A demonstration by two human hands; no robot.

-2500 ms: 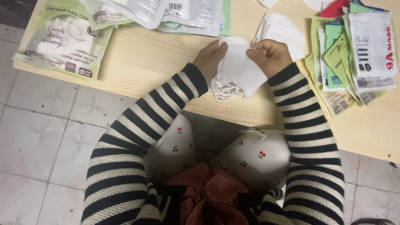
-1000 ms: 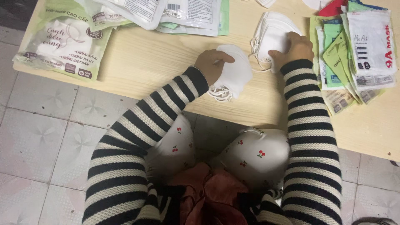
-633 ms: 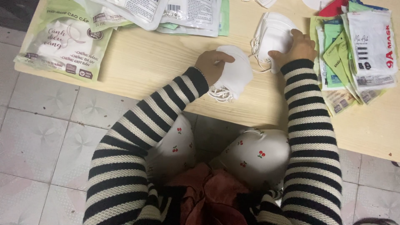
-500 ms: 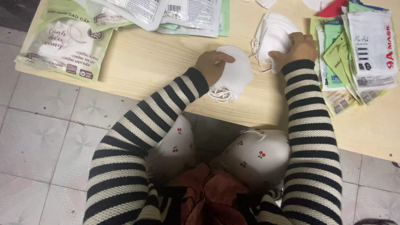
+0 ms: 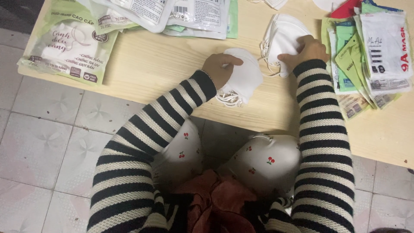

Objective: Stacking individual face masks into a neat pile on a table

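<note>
Head view: a low wooden table (image 5: 164,64) spans the frame above a tiled floor (image 5: 47,129), with green-and-white packets (image 5: 69,43) at its left end and a fanned pile of pouches (image 5: 371,56) at its right. The left hand (image 5: 217,69) is curled around a small bundle of white face masks (image 5: 243,80) near the table's front edge. The right hand (image 5: 304,51), fingers bent, presses on a stack of white masks (image 5: 280,36) just beside the pouches.
</note>
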